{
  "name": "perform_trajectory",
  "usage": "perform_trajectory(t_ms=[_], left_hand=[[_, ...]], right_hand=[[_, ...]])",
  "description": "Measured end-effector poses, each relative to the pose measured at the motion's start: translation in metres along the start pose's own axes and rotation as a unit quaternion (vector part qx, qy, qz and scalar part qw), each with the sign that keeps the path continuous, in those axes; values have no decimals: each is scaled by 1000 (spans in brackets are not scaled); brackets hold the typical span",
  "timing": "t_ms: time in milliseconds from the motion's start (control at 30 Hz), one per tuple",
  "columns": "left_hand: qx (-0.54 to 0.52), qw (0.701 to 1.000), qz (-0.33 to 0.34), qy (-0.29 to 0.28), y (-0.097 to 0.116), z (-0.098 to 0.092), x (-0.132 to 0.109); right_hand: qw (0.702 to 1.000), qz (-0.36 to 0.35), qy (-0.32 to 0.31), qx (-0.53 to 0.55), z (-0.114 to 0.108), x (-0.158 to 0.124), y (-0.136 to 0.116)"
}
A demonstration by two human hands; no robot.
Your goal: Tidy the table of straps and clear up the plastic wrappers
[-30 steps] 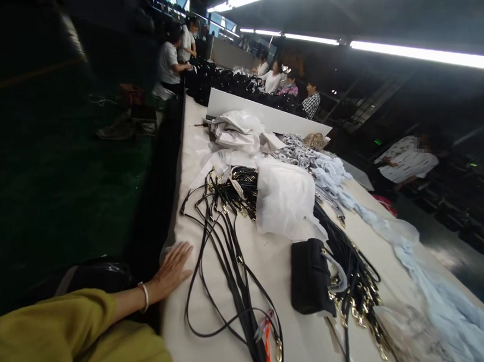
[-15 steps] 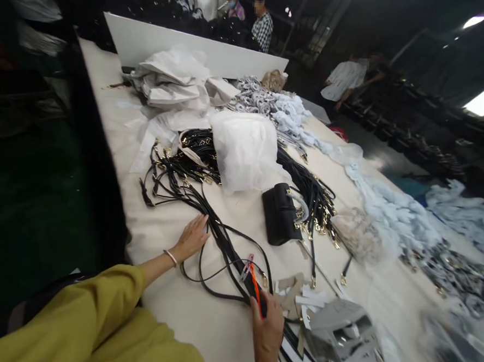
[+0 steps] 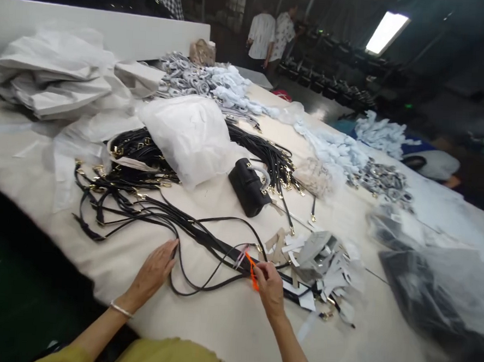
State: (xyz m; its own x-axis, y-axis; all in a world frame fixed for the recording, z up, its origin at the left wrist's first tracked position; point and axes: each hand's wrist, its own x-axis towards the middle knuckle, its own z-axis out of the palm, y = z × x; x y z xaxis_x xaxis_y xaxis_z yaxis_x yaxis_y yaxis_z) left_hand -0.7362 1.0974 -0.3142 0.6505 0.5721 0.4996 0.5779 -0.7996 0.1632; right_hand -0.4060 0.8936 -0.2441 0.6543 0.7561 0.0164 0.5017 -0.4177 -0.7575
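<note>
My left hand (image 3: 154, 271) is closed at the left bend of a thin black strap (image 3: 181, 278), with a dark bit showing between its fingertips. My right hand (image 3: 270, 286) pinches a bright orange cord (image 3: 254, 277) joined to a small pink tool with a metallic look (image 3: 241, 256), whose exact kind I cannot make out. That tool lies across a bundle of long black straps (image 3: 205, 238) with gold clasps, running diagonally over the table. White paper strips (image 3: 306, 299) lie at the bundle's right end.
A small black handbag (image 3: 247, 187) stands beyond the straps. White plastic sheeting (image 3: 189, 137) covers part of a black strap pile (image 3: 137, 144). Scraps (image 3: 323, 257), pale blue bundles (image 3: 330, 145) and plastic-wrapped dark items (image 3: 427, 290) lie to the right. Two people (image 3: 261, 34) stand far back.
My view has swung to the right. My right hand has shifted up along the straps and now pinches the orange cord, which is bent into a loop. My left hand stays beside the thin strap.
</note>
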Motion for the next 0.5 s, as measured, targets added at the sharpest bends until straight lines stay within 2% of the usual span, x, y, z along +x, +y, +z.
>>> perform_trajectory(t_ms=[67,167,267,333,400,467,500], left_hand=[[-3,1000,12,8,-4,-2,4],[3,999,34,25,-6,-1,10],[2,998,45,32,-4,1,16],[1,998,46,31,-3,4,20],[-1,998,50,32,-1,6,23],[-1,998,48,38,1,8,25],[1,998,44,38,2,9,26]], right_hand=[[999,-2,33,2,-24,-32,14],[995,38,94,-24,-64,-87,53],[976,130,163,-66,-108,-140,104],[947,208,215,-114,-136,-166,134],[909,243,285,-182,-155,-179,151],[885,211,345,-232,-160,-172,150],[889,176,354,-232,-155,-161,142]])
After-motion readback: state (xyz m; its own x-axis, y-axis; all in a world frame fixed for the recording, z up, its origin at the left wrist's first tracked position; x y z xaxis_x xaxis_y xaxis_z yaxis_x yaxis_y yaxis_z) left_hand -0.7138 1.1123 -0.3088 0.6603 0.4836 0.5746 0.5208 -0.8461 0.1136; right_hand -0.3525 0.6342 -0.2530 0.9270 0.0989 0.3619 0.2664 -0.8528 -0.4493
